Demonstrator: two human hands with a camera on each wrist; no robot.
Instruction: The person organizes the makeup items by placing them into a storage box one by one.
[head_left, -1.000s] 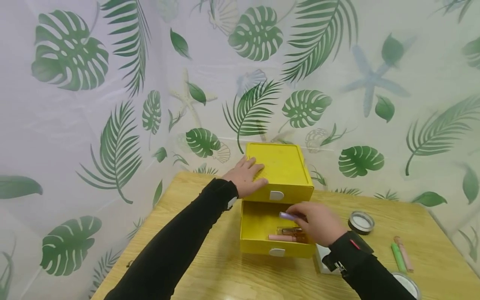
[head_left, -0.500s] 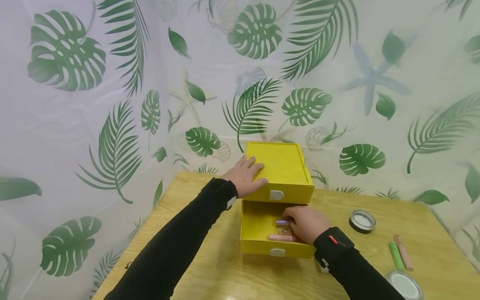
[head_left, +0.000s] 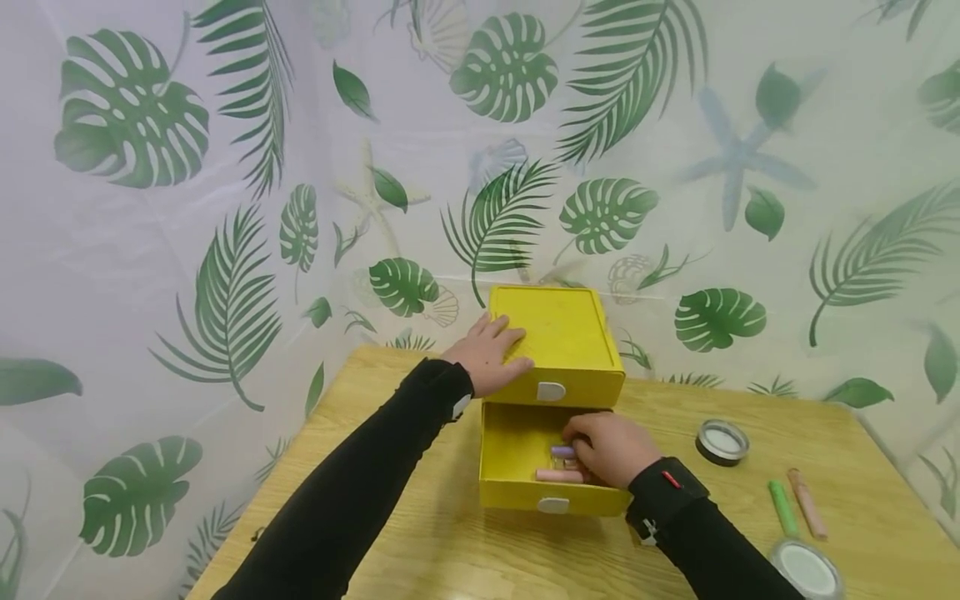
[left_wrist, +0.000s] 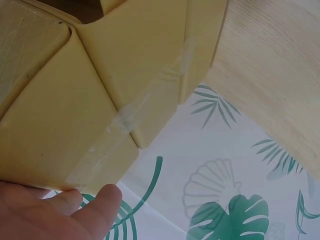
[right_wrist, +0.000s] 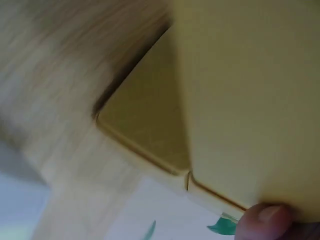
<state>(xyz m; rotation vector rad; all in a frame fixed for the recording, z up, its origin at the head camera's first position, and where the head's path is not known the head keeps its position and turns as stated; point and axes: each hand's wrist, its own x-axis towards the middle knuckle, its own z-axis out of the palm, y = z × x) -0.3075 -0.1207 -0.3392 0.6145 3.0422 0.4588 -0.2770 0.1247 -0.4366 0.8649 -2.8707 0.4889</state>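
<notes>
A yellow two-drawer box [head_left: 558, 329] stands on the table, its lower drawer [head_left: 517, 493] pulled out and its upper drawer shut. My left hand [head_left: 487, 354] rests on the left edge of the box's top, fingers spread; its fingertips show by the box side in the left wrist view. Inside the lower drawer, my right hand [head_left: 615, 450] holds a purple lip gloss tube [head_left: 562, 452] with curled fingers that cover its right end. A pink tube [head_left: 558, 476] lies near the drawer's front, and a clear tube, mostly hidden, lies between the two.
On the right side of the table [head_left: 750, 508] lie a green tube [head_left: 783, 508] and a pink-beige tube [head_left: 807, 502]. A round black-rimmed case [head_left: 722, 442] sits behind them, another round case [head_left: 808, 570] in front. A leaf-patterned sheet [head_left: 450, 167] hangs behind the table.
My right hand has lowered the purple tube into the drawer, beside the other tubes, and shifted it slightly toward the front. My left hand has stayed on the box top.
</notes>
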